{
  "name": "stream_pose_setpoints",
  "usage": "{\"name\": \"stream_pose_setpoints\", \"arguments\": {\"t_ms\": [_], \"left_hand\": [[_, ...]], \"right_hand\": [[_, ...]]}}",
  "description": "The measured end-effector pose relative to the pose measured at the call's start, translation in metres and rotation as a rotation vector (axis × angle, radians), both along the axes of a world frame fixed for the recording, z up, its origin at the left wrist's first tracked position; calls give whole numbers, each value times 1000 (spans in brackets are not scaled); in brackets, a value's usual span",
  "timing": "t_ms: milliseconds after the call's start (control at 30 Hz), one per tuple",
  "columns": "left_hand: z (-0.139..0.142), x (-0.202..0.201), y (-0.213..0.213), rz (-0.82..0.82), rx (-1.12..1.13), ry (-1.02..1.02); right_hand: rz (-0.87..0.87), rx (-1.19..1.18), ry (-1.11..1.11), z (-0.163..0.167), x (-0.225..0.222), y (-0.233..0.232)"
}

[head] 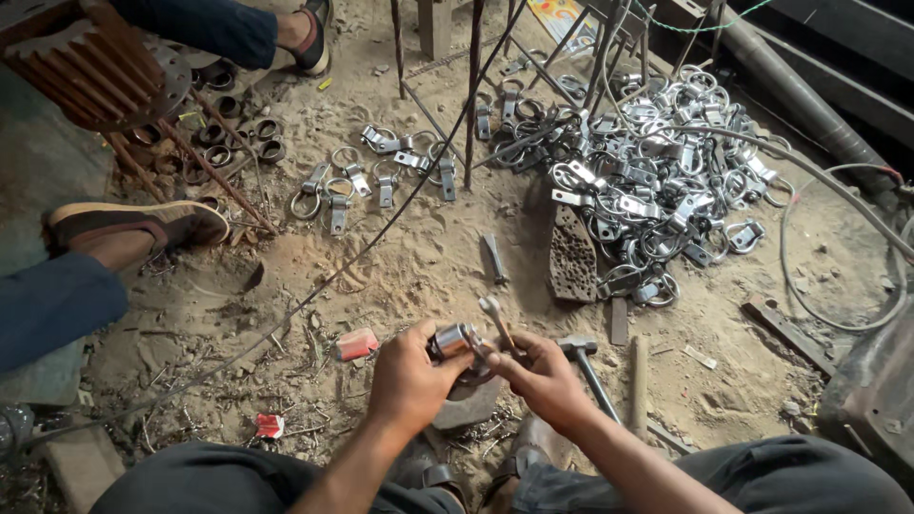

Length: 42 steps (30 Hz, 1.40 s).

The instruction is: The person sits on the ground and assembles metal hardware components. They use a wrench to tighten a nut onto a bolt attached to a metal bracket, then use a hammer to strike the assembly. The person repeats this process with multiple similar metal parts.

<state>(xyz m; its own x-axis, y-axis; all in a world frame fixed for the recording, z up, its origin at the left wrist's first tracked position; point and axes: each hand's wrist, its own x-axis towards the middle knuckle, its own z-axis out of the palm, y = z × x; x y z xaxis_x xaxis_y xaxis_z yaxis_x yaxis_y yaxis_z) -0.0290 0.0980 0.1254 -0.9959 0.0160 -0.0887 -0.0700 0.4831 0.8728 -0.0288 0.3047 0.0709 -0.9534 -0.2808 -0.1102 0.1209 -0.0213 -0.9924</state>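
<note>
The short, shiny silver metal clamp ring [452, 339] is held above the sandy ground, gripped on its left side by the left hand [407, 379]. Its bright curved band faces upward, tilted slightly right. The slim grey metal spanner [497, 322], held in the right hand [545, 377], stands almost upright, its open-ended head uppermost, its lower shaft touching the clamp ring's right end.

Shiny silver clamps [657, 190]; tan sand floor [428, 266]; small red scrap [357, 344], possibly wrapper; blue trouser leg [52, 305].
</note>
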Motion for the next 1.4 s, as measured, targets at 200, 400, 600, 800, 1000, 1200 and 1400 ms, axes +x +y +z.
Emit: {"name": "stream_pose_setpoints", "arguments": {"t_ms": [200, 400, 600, 800, 1000, 1200, 1400], "left_hand": [[-9, -4, 1, -25, -251, 201], [-32, -10, 1, -7, 672, -408], [-36, -12, -8, 164, 931, -513], [-17, -10, 1, 138, 1140, -312], [-17, -6, 8, 177, 1258, -286], [-19, -8, 2, 6, 1269, -254], [-18, -4, 4, -69, 654, 176]], "right_hand": [[8, 49, 30, 8, 5, -5], [5, -254, -176, 3, 3, 8], [71, -440, -177, -9, 0, 16], [6, -479, -252, -11, 3, 6], [-104, -595, -346, -7, 3, 3], [-72, -579, -342, -9, 6, 1], [-178, -616, -377, -5, 2, 4]]}}
